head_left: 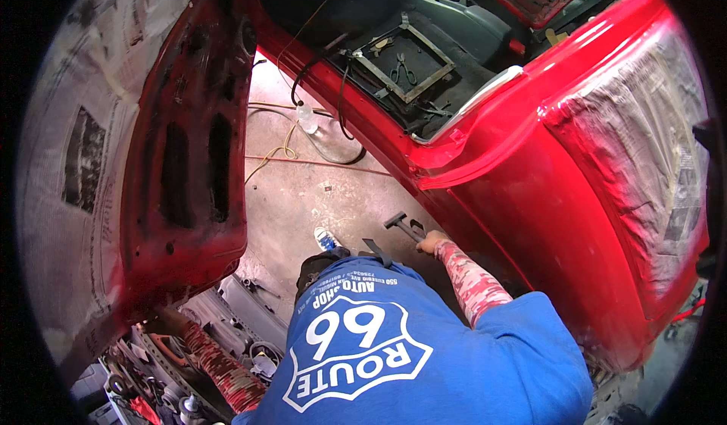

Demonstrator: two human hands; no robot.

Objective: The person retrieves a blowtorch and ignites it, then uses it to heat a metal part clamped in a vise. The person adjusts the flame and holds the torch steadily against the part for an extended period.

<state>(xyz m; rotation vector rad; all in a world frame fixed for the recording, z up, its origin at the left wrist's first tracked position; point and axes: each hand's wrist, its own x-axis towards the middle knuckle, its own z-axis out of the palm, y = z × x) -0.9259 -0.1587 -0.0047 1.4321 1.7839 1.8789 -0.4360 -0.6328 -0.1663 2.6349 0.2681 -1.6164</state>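
My right hand (433,242) is closed around the handle of a hammer (407,229), whose dark head points away from me over the floor, beside the red car body (485,213). A second dark tool end shows next to the handle; its kind is unclear. My left hand (160,322) reaches out to the lower left, at the bottom edge of the red car door (185,251), above a load of tools and parts (163,376). Shadow and the door edge hide its fingers. Red-and-white patterned sleeves cover both forearms.
Inside the car, a metal frame (362,67) lies on the dark floor around snips (403,70). Hoses and cords (333,161) cross the concrete floor (295,201) below the sill. Paper masking (76,145) covers the left side; a masked panel (644,137) stands right.
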